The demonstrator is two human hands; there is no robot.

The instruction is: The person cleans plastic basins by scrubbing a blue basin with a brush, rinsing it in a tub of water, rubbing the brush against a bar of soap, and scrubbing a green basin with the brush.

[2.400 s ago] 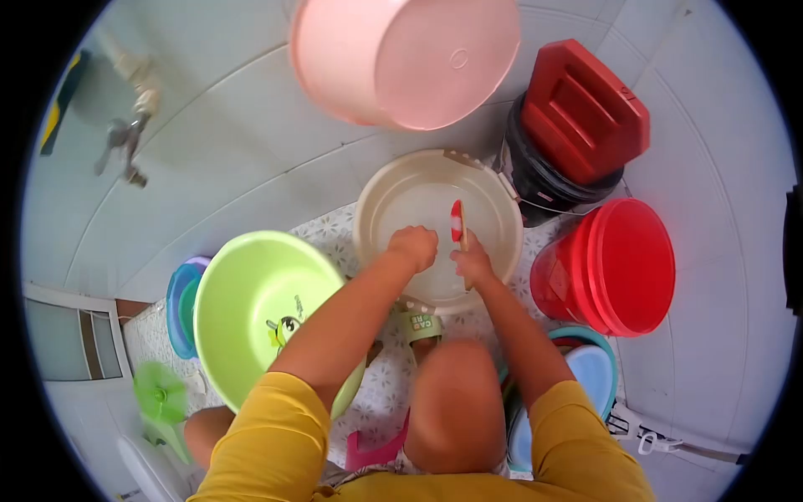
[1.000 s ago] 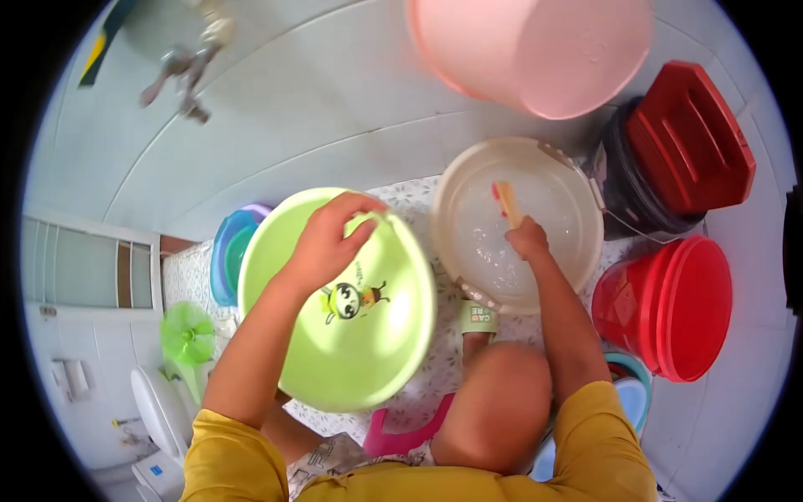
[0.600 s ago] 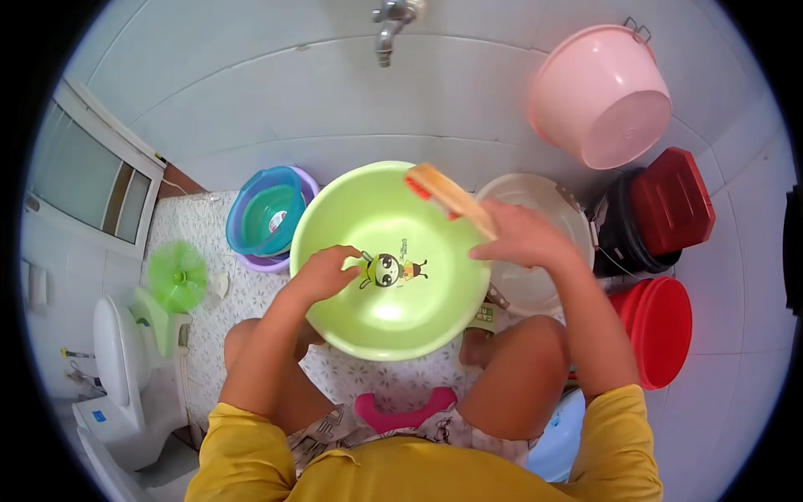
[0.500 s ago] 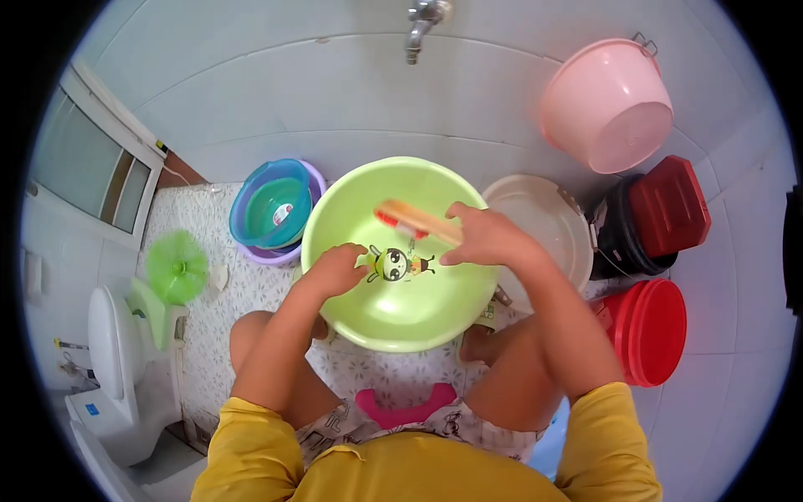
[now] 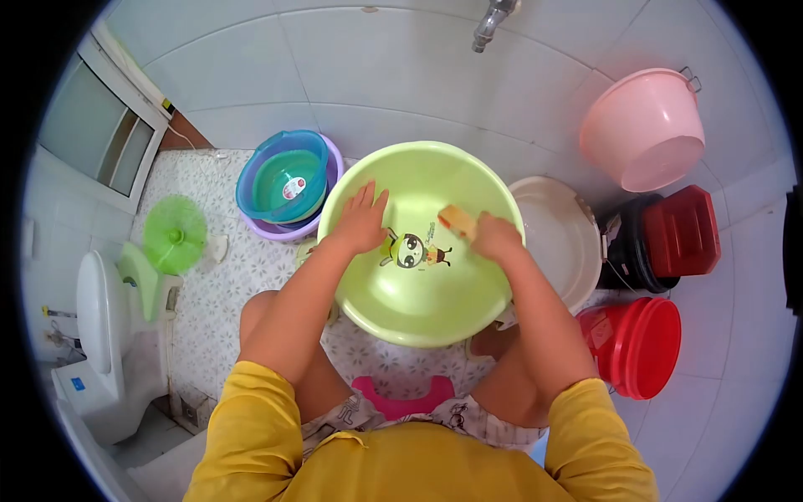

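A large light green basin (image 5: 418,309) with a cartoon figure on its bottom stands in front of me. My left hand (image 5: 361,222) lies against the basin's inner left side, fingers spread, holding nothing. Inside the right part of the basin, my right hand (image 5: 495,238) is wrapped round the handle of a wooden brush (image 5: 457,221) with red bristles. The brush is low over the basin's inner surface; whether it touches cannot be made out. A beige basin (image 5: 554,230) with liquid in it stands just to the right, partly behind the green one.
Teal and purple basins (image 5: 282,176) are stacked at the left, near a green brush-like round object (image 5: 174,235) and a toilet (image 5: 104,314). A pink bucket (image 5: 644,130), a black bucket (image 5: 631,247) and a red bucket (image 5: 652,347) stand right. A tap (image 5: 492,25) juts from the wall.
The brush and my right hand have moved from the beige basin into the green one. My left hand has come to rest against the green basin's left side. The view has swung left.
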